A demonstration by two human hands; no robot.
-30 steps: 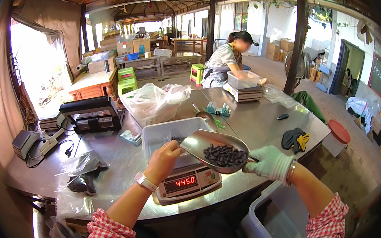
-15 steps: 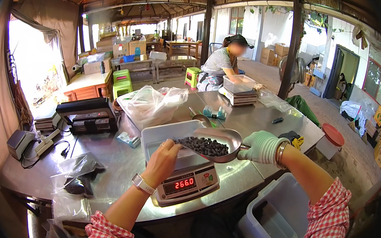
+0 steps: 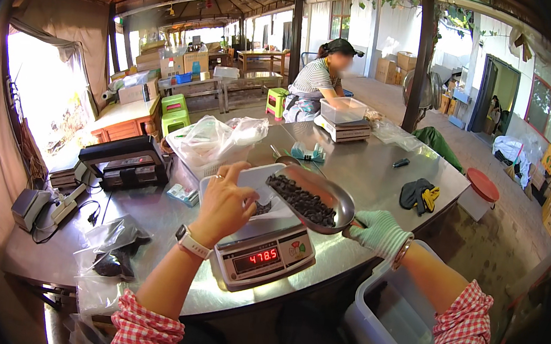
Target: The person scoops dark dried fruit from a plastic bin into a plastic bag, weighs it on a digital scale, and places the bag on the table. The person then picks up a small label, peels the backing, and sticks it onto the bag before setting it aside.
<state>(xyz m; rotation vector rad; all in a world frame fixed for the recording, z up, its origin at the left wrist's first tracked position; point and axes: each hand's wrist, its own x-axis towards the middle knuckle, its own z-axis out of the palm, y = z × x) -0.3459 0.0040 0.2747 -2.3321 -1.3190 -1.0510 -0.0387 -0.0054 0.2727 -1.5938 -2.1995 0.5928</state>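
Observation:
My right hand (image 3: 378,234), in a pale green-and-white knit glove, is closed round the handle of a metal scoop (image 3: 347,203). Small dark, bean-like pieces (image 3: 303,200) lie in the scoop, which is tilted toward a translucent plastic bin (image 3: 243,176). That bin rests on a white digital scale (image 3: 264,265) with a lit red display, and some dark pieces show inside it. My bare left hand (image 3: 224,203) is raised over the bin's near left side, its fingers bent and apart, with nothing visible in them.
A deep translucent tub (image 3: 368,309) stands below the table edge near my right arm. Left on the steel table are plastic bags (image 3: 112,259) with dark contents and a black device (image 3: 125,164). Across the table a person (image 3: 318,82) works at another scale (image 3: 341,130). Dark-and-yellow gloves (image 3: 419,195) lie right.
The scoop has tipped further toward the bin, and dark pieces now show in it. My left hand has come off the scoop's front and risen, its fingers spreading. The scale's reading has gone up.

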